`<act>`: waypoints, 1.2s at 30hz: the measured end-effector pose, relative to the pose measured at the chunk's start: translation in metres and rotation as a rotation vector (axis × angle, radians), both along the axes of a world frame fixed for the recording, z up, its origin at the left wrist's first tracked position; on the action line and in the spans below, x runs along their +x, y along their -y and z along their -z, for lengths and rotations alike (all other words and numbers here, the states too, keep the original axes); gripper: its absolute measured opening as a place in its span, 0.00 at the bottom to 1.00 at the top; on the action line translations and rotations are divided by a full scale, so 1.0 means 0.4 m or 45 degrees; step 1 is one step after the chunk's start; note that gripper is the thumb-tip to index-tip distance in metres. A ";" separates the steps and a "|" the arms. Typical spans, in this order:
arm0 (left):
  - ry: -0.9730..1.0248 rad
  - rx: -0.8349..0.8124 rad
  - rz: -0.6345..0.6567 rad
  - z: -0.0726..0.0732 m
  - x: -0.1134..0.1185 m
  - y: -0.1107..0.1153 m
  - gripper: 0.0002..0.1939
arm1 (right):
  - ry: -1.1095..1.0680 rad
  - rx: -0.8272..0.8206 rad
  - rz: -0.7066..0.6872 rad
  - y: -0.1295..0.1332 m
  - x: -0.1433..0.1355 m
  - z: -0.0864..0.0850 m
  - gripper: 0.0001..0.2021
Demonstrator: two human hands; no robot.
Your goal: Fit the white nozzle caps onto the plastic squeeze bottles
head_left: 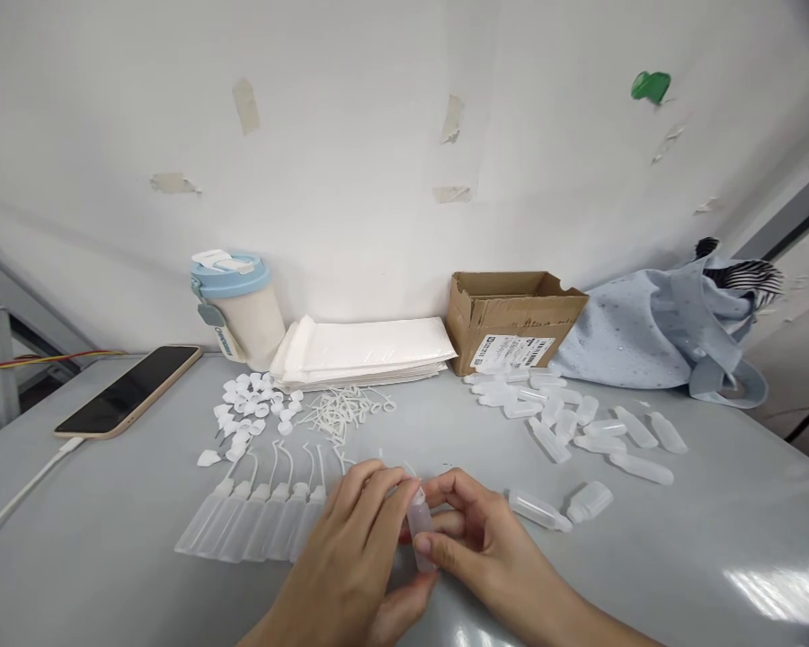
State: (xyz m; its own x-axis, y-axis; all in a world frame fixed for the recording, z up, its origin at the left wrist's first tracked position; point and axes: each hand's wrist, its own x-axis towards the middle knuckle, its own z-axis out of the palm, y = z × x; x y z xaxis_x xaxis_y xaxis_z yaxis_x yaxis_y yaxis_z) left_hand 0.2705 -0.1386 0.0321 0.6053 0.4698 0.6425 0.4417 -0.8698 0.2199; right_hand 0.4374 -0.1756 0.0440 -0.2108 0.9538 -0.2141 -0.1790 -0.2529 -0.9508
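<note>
Between both hands stands a small translucent plastic squeeze bottle, roughly upright. My left hand is closed around its left side, with the fingertips at the neck. My right hand grips the body from the right, thumb across the front. Left of my hands lies a row of bottles fitted with thin curved tubes. Behind that row sit a heap of loose thin tubes and a pile of small white caps. Several bare bottles are scattered at the right, two of them closest to my right hand.
A cardboard box, a stack of white envelopes and a cup with a blue lid stand along the wall. A phone with a white cable lies far left. At back right rests a light blue fabric bag.
</note>
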 end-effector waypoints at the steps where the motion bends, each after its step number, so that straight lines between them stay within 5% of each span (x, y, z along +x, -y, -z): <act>1: -0.012 -0.033 -0.008 -0.001 -0.004 -0.002 0.21 | 0.017 0.010 -0.026 0.001 0.001 0.001 0.17; 9: -0.439 -0.550 0.015 -0.044 -0.081 -0.041 0.23 | 0.722 0.521 -0.253 0.009 0.012 -0.008 0.19; 15: -0.534 -0.738 0.039 -0.057 -0.084 -0.045 0.22 | 0.873 0.577 -0.416 0.009 0.015 -0.020 0.26; 22: -0.588 -0.854 0.017 -0.075 -0.077 -0.048 0.14 | 1.029 0.562 -0.569 0.013 0.011 -0.027 0.31; 36: -0.661 -0.806 -0.025 -0.071 -0.082 -0.054 0.15 | 1.167 0.654 -0.647 0.008 0.009 -0.035 0.30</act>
